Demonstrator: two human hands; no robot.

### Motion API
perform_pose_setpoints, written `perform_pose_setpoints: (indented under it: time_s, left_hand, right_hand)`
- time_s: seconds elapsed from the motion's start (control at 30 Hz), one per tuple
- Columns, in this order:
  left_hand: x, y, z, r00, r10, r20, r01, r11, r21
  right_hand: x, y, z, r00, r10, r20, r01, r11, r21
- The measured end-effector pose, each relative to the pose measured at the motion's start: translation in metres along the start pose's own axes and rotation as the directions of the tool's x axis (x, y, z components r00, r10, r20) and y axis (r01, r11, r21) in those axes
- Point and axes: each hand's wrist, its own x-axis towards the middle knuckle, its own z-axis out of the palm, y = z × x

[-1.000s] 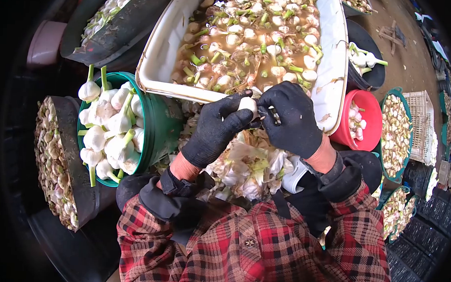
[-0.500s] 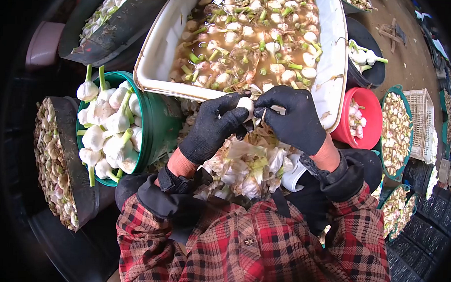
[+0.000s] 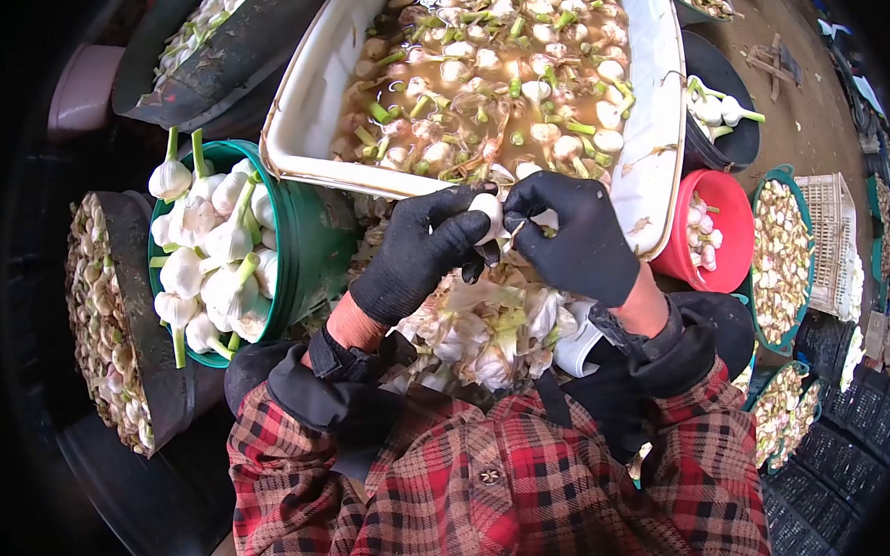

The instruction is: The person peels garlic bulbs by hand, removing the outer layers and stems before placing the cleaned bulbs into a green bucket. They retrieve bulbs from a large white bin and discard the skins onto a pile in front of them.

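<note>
Both hands wear black gloves and meet just in front of the white tub (image 3: 302,160). A white garlic bulb (image 3: 486,216) is held between the fingers and thumb of my left hand (image 3: 417,243). My right hand (image 3: 579,234) is closed beside the bulb, its thumb and forefinger pinching a thin pale strip (image 3: 511,239) at the bulb's side. Beneath the hands lies a heap of papery garlic skins (image 3: 492,324). Garlic with green stems floats in the tub's brown water (image 3: 490,113).
A green bucket (image 3: 313,254) of white garlic bulbs stands at the left, beside a dark container (image 3: 159,317) of garlic. On the right are a red bucket (image 3: 731,234) with some bulbs, a black bucket (image 3: 741,87), green-rimmed baskets (image 3: 808,266) and a pale crate (image 3: 833,243).
My right thumb and forefinger have shifted slightly at the bulb's side, and the pale strip now shows more clearly between them. My left hand keeps hold of the bulb.
</note>
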Motion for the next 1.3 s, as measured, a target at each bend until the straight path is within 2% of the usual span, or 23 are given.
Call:
perform_pose_setpoints:
  time_s: [0.1, 0.33, 0.5, 0.53, 0.6, 0.67, 0.7, 0.73, 0.77, 0.8, 0.87, 0.9, 0.93, 0.97, 1.0, 1.07, 1.13, 1.2, 1.27, 1.3]
  left_hand:
    - [0.0, 0.002, 0.003, 0.999, 0.035, -0.035, -0.036, 0.999, -0.022]
    - [0.002, -0.001, 0.003, 0.997, 0.056, -0.055, -0.056, 0.998, 0.014]
    - [0.001, -0.002, 0.006, 0.994, 0.046, -0.103, -0.051, 0.998, -0.038]
    - [0.001, -0.004, 0.004, 0.995, 0.063, -0.083, -0.065, 0.998, -0.01]
    - [0.001, -0.002, 0.002, 0.995, 0.08, -0.063, -0.079, 0.997, 0.016]
    - [-0.001, 0.009, 0.001, 0.999, -0.037, -0.011, 0.037, 0.997, 0.061]
    - [0.0, 0.011, 0.0, 0.999, -0.036, -0.011, 0.036, 0.997, 0.061]
    - [0.001, 0.013, -0.001, 1.0, -0.022, 0.0, 0.022, 0.99, 0.143]
    - [0.001, 0.013, -0.002, 1.0, -0.01, 0.013, 0.007, 0.975, 0.223]
    - [0.001, 0.011, -0.004, 1.0, -0.009, 0.013, 0.006, 0.975, 0.223]
    - [0.002, 0.001, -0.007, 0.974, 0.225, 0.033, -0.218, 0.884, 0.413]
    - [0.001, -0.003, -0.006, 0.973, 0.227, 0.034, -0.22, 0.884, 0.413]
    - [-0.002, -0.006, -0.003, 0.955, 0.294, 0.018, -0.274, 0.864, 0.421]
    - [-0.004, -0.008, -0.002, 0.933, 0.361, 0.003, -0.327, 0.842, 0.43]
    - [-0.005, -0.007, -0.002, 0.932, 0.364, 0.004, -0.33, 0.841, 0.43]
    - [-0.005, -0.005, -0.003, 0.952, 0.304, -0.013, -0.274, 0.874, 0.402]
    - [-0.001, -0.006, -0.004, 0.94, 0.34, -0.029, -0.296, 0.855, 0.426]
    - [0.002, -0.007, -0.005, 0.919, 0.388, -0.067, -0.33, 0.851, 0.409]
    - [0.004, -0.007, -0.001, 0.906, 0.417, -0.078, -0.363, 0.857, 0.366]
    - [0.003, 0.001, 0.005, 0.924, 0.365, -0.113, -0.33, 0.911, 0.248]
  right_hand:
    - [0.001, 0.0, -0.004, 0.995, 0.087, 0.044, -0.09, 0.993, 0.073]
    - [0.002, 0.002, -0.001, 0.982, 0.186, 0.033, -0.188, 0.981, 0.05]
    - [0.001, -0.004, 0.005, 0.996, 0.037, -0.077, -0.041, 0.998, -0.055]
    - [0.001, -0.003, 0.006, 0.996, 0.037, -0.076, -0.041, 0.998, -0.055]
    - [0.0, 0.0, 0.008, 0.99, -0.095, -0.1, 0.076, 0.981, -0.176]
    - [-0.001, 0.001, 0.008, 0.993, -0.097, -0.068, 0.082, 0.978, -0.192]
    - [-0.002, 0.001, 0.008, 0.994, -0.099, -0.036, 0.089, 0.975, -0.205]
    - [-0.002, 0.002, 0.008, 0.994, -0.099, -0.037, 0.09, 0.975, -0.205]
    - [-0.003, 0.002, 0.008, 0.995, -0.085, -0.042, 0.077, 0.981, -0.177]
    - [-0.003, 0.002, 0.008, 0.996, -0.072, -0.047, 0.064, 0.987, -0.149]
    - [-0.003, -0.001, 0.005, 0.999, -0.024, -0.032, 0.02, 0.994, -0.103]
    - [-0.002, -0.001, 0.004, 1.0, 0.024, -0.014, -0.025, 0.998, -0.056]
    - [-0.002, -0.001, 0.003, 1.0, 0.023, -0.014, -0.023, 0.998, -0.057]
    - [-0.001, 0.0, 0.002, 0.995, 0.092, -0.028, -0.093, 0.995, -0.032]
    - [0.0, 0.0, 0.001, 0.986, 0.161, -0.041, -0.161, 0.987, -0.007]
    - [0.001, -0.001, -0.001, 0.98, 0.198, -0.034, -0.198, 0.98, 0.016]
    - [0.004, -0.002, -0.001, 0.972, 0.232, -0.023, -0.231, 0.972, 0.043]
    - [0.007, -0.005, 0.0, 0.97, 0.238, -0.049, -0.218, 0.942, 0.255]
    - [0.006, -0.007, -0.001, 0.965, 0.263, -0.004, -0.254, 0.936, 0.245]
    - [0.006, -0.008, 0.001, 0.963, 0.27, -0.024, -0.256, 0.936, 0.241]
